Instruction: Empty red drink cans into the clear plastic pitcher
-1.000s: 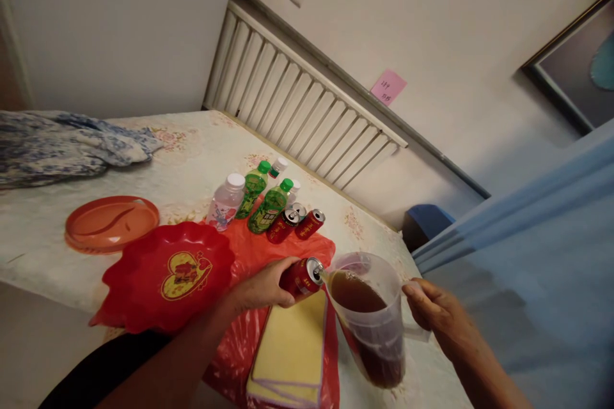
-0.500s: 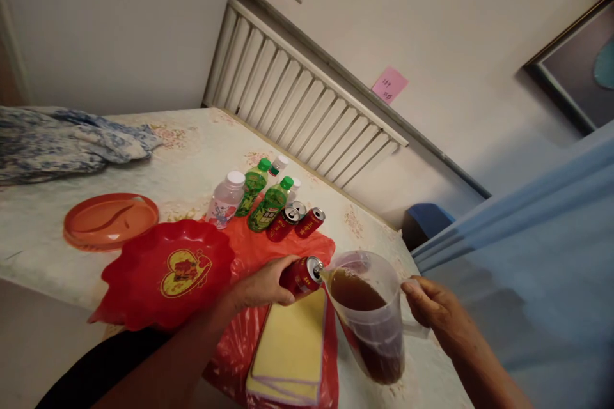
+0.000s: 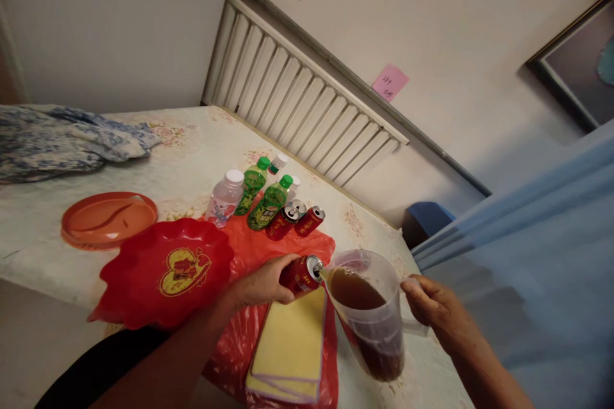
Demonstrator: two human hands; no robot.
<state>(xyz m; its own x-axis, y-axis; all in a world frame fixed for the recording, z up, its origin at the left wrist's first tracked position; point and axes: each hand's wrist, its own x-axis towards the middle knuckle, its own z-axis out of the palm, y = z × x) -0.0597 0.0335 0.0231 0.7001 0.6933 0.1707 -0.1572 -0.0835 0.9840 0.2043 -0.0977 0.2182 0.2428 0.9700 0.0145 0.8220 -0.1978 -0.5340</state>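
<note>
The left hand (image 3: pixel 261 284) has its fingers clamped on the light, slippery red can (image 3: pixel 302 273), tilted over the heavy jug (image 3: pixel 371 326), whose handle the right hand (image 3: pixel 434 313) grips.

The can (image 3: pixel 302 273) is showing red with a silver top. The jug (image 3: pixel 371 316) is looking clear, and the drink inside is looking dark brown. The big plate (image 3: pixel 165 271) is shining red with a yellow heart in the middle. The round tray (image 3: pixel 108 218) is looking orange. The plastic bag (image 3: pixel 249 249) is showing red. The cloth pad (image 3: pixel 292 345) is looking yellow. Two bottles (image 3: pixel 266 208) are showing green with green caps, and another bottle (image 3: pixel 224 198) is looking clear with a white cap. The tablecloth (image 3: pixel 192 153) is showing pale with small flowers. The fabric (image 3: pixel 62 144) is showing blue and white.
</note>
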